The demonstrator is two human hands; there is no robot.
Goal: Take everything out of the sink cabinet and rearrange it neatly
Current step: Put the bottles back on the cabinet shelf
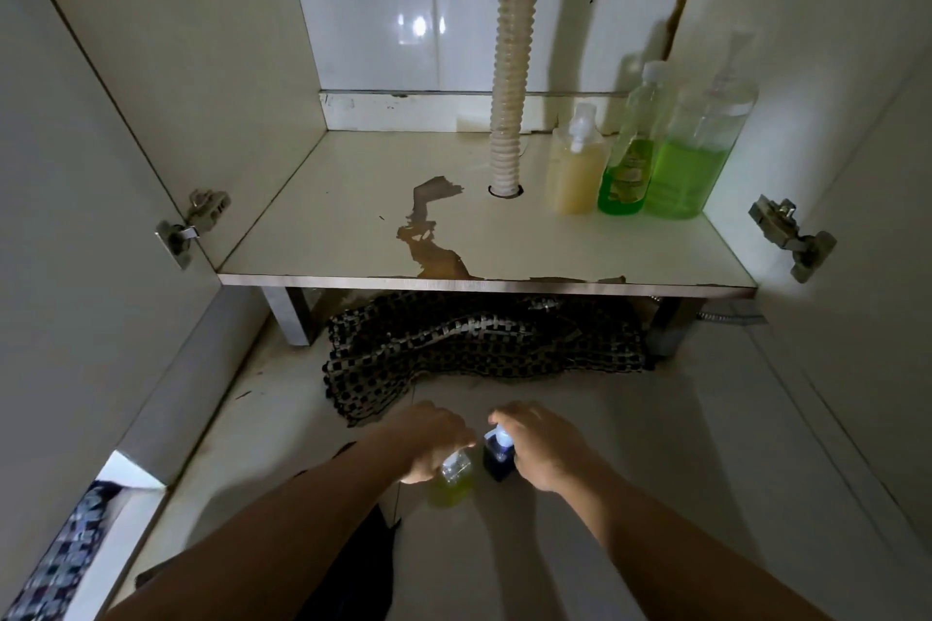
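On the floor in front of the cabinet, my left hand (pixel 432 439) grips a small bottle of yellow-green liquid (pixel 454 482) from above. Beside it my right hand (pixel 542 446) holds a small dark blue bottle (pixel 497 461) by its white top. Both bottles stand upright, close together. Inside the sink cabinet, on the right of its shelf (pixel 353 237), three bottles stand in a row: a pale yellow one (pixel 575 166), a slim green one (pixel 628 166) and a large clear one with green liquid (pixel 693 161).
A ribbed drain hose (pixel 509 66) drops through a hole in the shelf's middle. The shelf surface is peeled and stained near its front edge. A dark checked mat (pixel 454 348) lies crumpled under the shelf. Both cabinet doors stand open, hinges (pixel 194 224) at each side.
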